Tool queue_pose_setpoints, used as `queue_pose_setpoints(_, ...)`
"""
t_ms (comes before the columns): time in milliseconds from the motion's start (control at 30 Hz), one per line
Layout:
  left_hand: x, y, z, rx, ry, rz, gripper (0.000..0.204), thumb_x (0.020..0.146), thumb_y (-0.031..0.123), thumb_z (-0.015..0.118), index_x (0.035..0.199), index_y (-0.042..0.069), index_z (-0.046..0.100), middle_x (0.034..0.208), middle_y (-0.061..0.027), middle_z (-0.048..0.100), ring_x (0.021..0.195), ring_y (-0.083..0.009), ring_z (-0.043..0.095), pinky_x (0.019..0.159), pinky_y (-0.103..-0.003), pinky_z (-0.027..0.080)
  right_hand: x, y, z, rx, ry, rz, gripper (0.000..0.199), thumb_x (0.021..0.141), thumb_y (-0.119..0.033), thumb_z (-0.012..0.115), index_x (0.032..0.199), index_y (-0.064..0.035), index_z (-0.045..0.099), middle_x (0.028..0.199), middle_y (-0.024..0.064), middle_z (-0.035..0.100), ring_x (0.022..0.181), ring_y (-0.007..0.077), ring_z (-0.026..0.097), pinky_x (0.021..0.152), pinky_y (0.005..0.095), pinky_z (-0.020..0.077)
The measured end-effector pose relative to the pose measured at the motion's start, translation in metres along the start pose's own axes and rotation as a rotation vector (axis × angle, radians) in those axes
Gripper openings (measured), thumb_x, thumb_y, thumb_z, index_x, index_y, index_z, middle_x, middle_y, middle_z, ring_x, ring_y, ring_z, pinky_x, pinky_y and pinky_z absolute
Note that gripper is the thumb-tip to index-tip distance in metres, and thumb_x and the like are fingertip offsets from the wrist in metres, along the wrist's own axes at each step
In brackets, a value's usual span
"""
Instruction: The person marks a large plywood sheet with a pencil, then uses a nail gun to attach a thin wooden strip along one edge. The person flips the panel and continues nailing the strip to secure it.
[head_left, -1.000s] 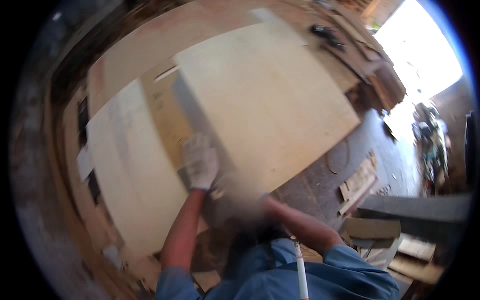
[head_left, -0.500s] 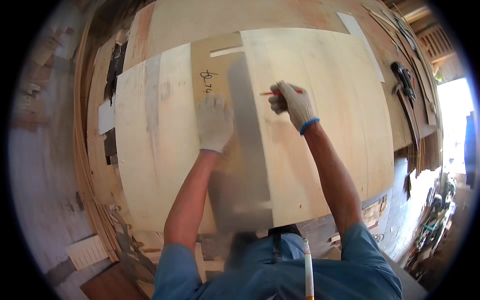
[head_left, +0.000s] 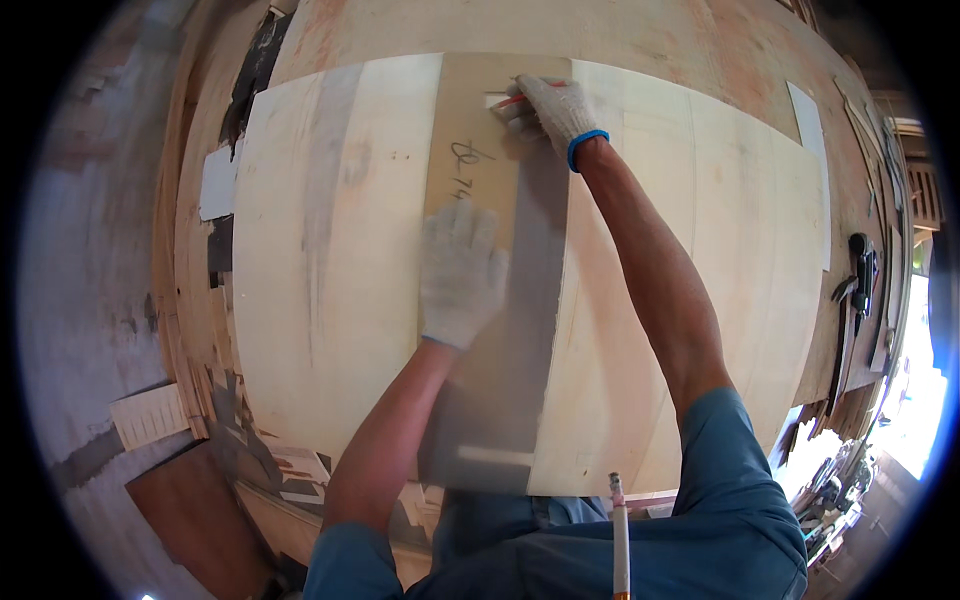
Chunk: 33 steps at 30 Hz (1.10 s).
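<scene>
Left edge of workbench (head_left: 190, 300): stacked veneer offcuts, a white scrap (head_left: 217, 182) lying by the pale plywood sheet (head_left: 330, 300). Sheet now square under the view, spanning most of the bench; a second ago seen skewed and farther off, so head has swung in over the work.

Centre: long grey-brown template strip (head_left: 495, 330) laid lengthwise across the sheet, near end at the bench's near edge, far end toward the far edge. Left hand (head_left: 460, 272), gloved, flat and spread, pressing mid-strip, holding nothing. Same spot as half a second ago; strip looks pinned for marking.

Right of centre: right hand (head_left: 550, 108), gloved, closed around a red pencil (head_left: 515, 100), moved up to the strip's far end from lower down. Marking probably under way.

Right edge: dark tool (head_left: 858, 270), kind unclear.

Pencil tip hidden by fingers. Strip's near end blurred. White stick (head_left: 620, 535) at bottom centre, unidentified.
</scene>
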<state>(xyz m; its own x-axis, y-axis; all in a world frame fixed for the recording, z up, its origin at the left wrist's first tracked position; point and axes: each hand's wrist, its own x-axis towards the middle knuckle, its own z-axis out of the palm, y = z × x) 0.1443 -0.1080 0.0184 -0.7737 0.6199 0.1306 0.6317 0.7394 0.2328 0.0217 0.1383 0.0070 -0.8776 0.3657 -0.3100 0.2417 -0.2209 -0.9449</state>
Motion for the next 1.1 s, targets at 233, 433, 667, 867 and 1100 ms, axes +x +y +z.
queue_pose_setpoints(233,0.0,0.001,-0.001,-0.057,0.007,-0.003,0.055,0.091,0.026,0.062,0.142,0.006,0.055,0.151,-0.0251,0.045,0.141,-0.0455,0.039,0.122,-0.058,0.022,0.028,0.002,-0.009,-0.232,-0.017,-0.046,0.034,0.088,-0.034,0.067,0.083,-0.0021,0.077,0.075,0.0079,0.074,0.067,0.0174,0.069,0.061,0.031,0.0542)
queue_pose_setpoints(433,0.001,0.001,-0.003,-0.069,0.008,0.001,0.053,0.09,0.024,0.062,0.139,0.005,0.056,0.149,-0.0269,0.046,0.14,-0.0463,0.04,0.121,-0.058,0.024,0.014,-0.028,-0.017,-0.376,-0.049,-0.05,0.034,0.088,-0.034,0.066,0.084,-0.003,0.077,0.074,0.0072,0.074,0.063,0.0163,0.068,0.059,0.0313,0.0543)
queue_pose_setpoints(667,0.007,0.002,-0.014,-0.084,-0.062,0.009,0.05,0.091,0.021,0.061,0.138,0.003,0.056,0.147,-0.0274,0.047,0.138,-0.0473,0.04,0.12,-0.057,0.025,-0.004,-0.042,-0.037,-0.469,-0.026,-0.081,0.033,0.09,-0.031,0.067,0.082,-0.0001,0.075,0.068,0.0079,0.069,0.054,0.0161,0.063,0.051,0.0292,0.051)
queue_pose_setpoints(867,0.004,0.003,-0.008,-0.045,0.005,0.018,0.048,0.093,0.022,0.061,0.137,0.003,0.055,0.147,-0.0259,0.048,0.138,-0.047,0.041,0.12,-0.058,0.026,-0.04,-0.057,-0.097,-0.261,0.092,0.054,0.032,0.094,-0.03,0.066,0.088,0.0001,0.071,0.068,0.0081,0.068,0.054,0.0144,0.06,0.05,0.029,0.0474)
queue_pose_setpoints(1100,0.003,0.001,-0.004,-0.029,0.014,0.024,0.05,0.092,0.022,0.062,0.138,0.003,0.055,0.148,-0.0257,0.047,0.141,-0.0452,0.04,0.121,-0.058,0.025,-0.018,-0.019,-0.045,-0.131,0.067,-0.107,0.031,0.095,-0.029,0.066,0.092,0.0005,0.075,0.072,0.007,0.07,0.06,0.0122,0.062,0.056,0.0273,0.0489)
